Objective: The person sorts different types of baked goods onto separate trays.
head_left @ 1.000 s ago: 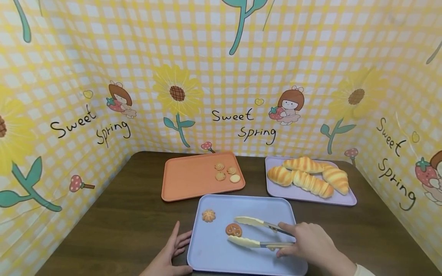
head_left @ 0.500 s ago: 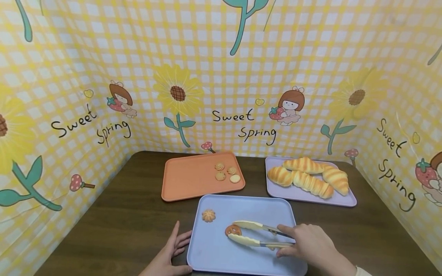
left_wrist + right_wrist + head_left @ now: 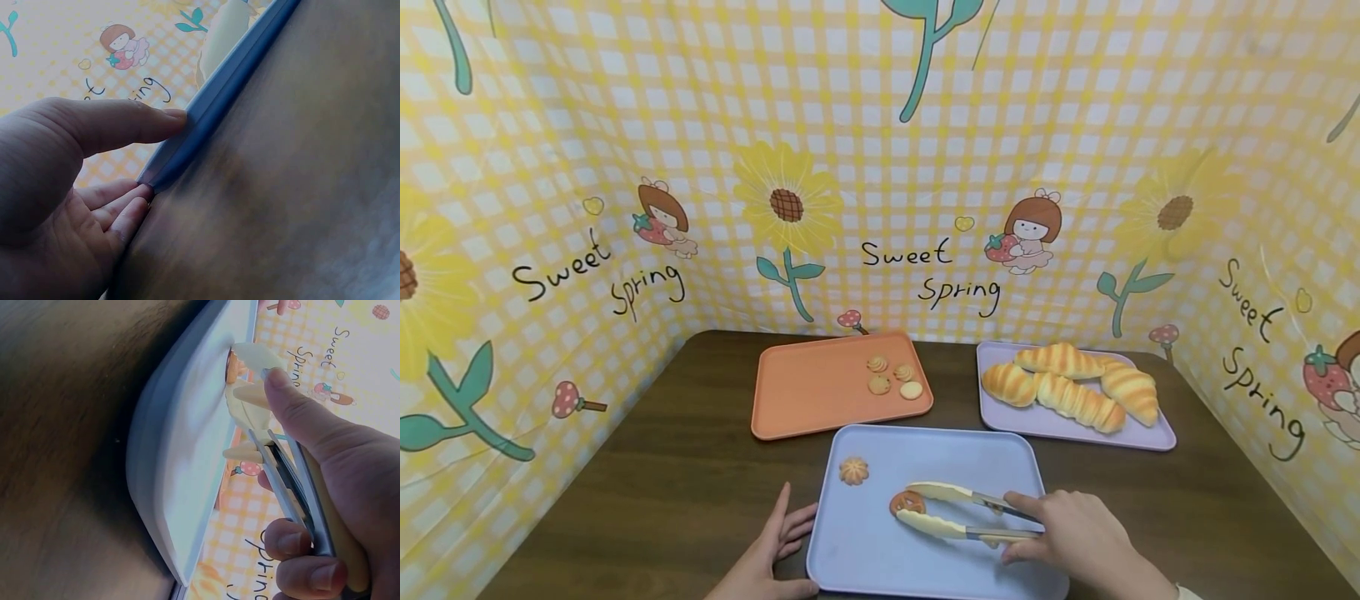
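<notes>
My right hand (image 3: 1075, 533) grips a pair of tongs (image 3: 934, 525) with cream-coloured tips over the blue tray (image 3: 857, 558). The tips lie on either side of a brown pretzel-shaped cookie (image 3: 904, 503), partly covering it; in the right wrist view the cookie (image 3: 232, 367) stands near them at the tray's surface. A flower-shaped cookie (image 3: 853, 471) lies on the same tray, towards its far left corner. My left hand (image 3: 767, 546) rests against the tray's left side. Its thumb touches the rim and its fingers are extended along the edge, as the left wrist view also shows.
Behind the blue tray, an orange tray (image 3: 808, 387) carries several small cookies (image 3: 879, 384) at its right end. A lavender tray (image 3: 1011, 419) at the back right bears several bread rolls (image 3: 1078, 402). A checked cloth (image 3: 880, 192) encloses the dark wooden table (image 3: 647, 492).
The tongs' tips have drawn closer together around the pretzel-shaped cookie over the first half second. Since then they have barely moved. My left hand stays at the tray's edge.
</notes>
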The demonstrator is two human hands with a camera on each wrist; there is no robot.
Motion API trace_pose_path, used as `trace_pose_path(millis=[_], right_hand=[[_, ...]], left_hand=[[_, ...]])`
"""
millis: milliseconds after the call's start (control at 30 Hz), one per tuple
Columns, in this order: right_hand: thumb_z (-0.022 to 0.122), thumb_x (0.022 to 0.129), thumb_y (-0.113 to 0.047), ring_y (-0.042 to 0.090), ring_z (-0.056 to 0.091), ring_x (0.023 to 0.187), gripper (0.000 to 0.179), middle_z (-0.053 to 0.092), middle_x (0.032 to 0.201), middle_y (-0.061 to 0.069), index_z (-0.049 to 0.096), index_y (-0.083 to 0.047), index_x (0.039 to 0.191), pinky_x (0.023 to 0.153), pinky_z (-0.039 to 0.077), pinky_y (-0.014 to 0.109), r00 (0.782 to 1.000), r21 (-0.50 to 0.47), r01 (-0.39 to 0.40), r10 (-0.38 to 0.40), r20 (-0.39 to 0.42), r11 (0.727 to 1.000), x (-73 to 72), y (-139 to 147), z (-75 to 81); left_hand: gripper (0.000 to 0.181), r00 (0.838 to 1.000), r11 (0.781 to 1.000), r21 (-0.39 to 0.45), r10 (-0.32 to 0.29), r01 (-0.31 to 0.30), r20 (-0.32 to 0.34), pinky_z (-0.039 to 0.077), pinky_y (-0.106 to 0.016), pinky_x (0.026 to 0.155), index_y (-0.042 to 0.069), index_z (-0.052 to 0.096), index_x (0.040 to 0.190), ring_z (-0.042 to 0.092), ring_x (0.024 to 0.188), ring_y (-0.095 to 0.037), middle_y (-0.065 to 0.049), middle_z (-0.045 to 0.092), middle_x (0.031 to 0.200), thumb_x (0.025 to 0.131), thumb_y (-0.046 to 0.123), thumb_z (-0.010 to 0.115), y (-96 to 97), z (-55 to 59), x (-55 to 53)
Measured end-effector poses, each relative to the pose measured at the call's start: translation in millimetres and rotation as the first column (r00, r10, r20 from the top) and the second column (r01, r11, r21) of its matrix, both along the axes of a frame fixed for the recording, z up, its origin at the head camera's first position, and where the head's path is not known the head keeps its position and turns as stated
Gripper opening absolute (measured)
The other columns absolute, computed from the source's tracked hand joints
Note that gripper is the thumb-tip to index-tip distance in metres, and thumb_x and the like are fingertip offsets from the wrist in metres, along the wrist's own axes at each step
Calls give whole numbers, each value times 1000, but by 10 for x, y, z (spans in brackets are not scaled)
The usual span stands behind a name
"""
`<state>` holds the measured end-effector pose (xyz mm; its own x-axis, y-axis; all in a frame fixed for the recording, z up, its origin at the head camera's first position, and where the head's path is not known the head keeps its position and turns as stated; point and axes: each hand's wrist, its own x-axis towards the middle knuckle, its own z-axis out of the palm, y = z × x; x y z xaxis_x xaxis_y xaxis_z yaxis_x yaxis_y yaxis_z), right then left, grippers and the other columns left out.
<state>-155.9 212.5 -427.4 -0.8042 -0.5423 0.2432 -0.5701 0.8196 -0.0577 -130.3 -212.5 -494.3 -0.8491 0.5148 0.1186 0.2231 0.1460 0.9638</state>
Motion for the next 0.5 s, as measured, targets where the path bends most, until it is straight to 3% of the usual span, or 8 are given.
trace_pose_path(millis=[500], right_hand=[[66, 66, -76, 3, 38, 51, 75, 63, 61, -5, 77, -18, 113, 42, 36, 27, 999, -24, 34, -34, 2, 999, 18, 6, 23]], left_hand=[[122, 1000, 1000, 10, 2, -1, -31, 38, -17, 97, -6, -27, 148, 37, 125, 12, -48, 21, 147, 85, 7, 76, 5, -24, 1]])
